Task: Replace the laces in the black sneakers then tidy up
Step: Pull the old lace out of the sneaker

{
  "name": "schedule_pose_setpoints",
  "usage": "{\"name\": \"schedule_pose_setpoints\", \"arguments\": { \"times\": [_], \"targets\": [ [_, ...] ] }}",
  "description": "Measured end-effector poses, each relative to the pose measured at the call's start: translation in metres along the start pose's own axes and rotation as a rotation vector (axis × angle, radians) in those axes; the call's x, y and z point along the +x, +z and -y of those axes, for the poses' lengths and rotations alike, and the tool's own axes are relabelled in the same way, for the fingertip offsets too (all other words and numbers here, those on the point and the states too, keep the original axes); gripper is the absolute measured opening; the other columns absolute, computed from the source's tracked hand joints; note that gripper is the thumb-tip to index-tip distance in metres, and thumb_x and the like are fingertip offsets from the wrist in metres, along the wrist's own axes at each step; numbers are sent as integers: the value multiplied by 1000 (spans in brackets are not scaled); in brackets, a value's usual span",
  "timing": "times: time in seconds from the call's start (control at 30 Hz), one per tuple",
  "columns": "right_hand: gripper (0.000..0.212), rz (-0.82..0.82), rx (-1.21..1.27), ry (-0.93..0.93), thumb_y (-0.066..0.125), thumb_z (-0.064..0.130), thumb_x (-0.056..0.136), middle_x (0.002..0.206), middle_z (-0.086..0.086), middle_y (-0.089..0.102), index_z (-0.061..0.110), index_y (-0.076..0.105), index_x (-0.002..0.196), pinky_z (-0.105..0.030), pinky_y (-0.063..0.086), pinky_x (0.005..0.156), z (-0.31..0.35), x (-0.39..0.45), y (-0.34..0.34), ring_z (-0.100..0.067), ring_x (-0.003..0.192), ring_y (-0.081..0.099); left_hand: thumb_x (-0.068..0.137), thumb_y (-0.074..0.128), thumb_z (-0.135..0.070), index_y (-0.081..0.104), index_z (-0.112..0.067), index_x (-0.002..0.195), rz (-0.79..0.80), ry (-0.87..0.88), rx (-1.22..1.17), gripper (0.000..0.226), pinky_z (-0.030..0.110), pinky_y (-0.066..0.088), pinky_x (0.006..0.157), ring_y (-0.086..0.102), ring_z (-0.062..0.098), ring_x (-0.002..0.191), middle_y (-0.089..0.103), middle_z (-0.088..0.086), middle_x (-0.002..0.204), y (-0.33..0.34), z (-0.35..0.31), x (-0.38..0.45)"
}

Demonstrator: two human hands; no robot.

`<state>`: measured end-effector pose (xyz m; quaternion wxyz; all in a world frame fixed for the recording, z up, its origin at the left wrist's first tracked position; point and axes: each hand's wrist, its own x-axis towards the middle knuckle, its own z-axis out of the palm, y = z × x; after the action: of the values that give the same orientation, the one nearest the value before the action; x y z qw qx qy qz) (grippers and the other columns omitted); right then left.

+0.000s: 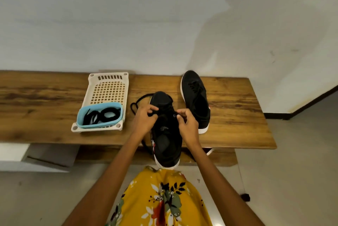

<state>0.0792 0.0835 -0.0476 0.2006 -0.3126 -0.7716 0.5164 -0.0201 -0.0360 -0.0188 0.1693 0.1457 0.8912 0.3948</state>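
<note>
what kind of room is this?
Probably a plain home room or hallway: a wooden bench against a bare white wall, pale tiled floor, sneakers and a plastic basket of laces.

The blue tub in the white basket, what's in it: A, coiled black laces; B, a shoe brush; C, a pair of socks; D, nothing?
A: the blue tub, sitting at the near end of the white basket, holds coiled black laces.

Left hand [145, 117] and right hand [186, 122] pinch the lace [136, 106] at near sneaker's [167, 134] eyelets. Lace loops left of left grip. Second sneaker [196, 97] right of right grip, tray [107, 90] further left.
</note>
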Motion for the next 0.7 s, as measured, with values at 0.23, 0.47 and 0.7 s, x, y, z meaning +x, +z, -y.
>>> {"name": "schedule_pose_setpoints", "arguments": {
  "times": [0.23,0.47,0.7],
  "targets": [
    [19,30,-39,-106,53,3,92,106,-1,64,8,62,109,0,36,80,-5,0,-3,-6,99,56,87,59,-17,61,-25,108,-34,222,514,23,37,51,71,58,23,99,53,3,117,14,-18,-2],
    [18,100,-59,-40,54,4,93,108,-3,63,7,59,110,-15,41,82,4,2,-6,-13,103,58,87,62,-21,64,-17,103,-7,335,736,17,36,49,68,59,25,98,52,4,119,1,-19,-1],
    [18,193,-194,-142,60,9,91,110,2,65,14,65,107,-19,44,81,19,-2,-3,-12,101,60,84,67,-23,73,-11,91,283,257,360,15,26,45,75,62,14,85,70,2,92,-33,-67,30]
  ]
}}
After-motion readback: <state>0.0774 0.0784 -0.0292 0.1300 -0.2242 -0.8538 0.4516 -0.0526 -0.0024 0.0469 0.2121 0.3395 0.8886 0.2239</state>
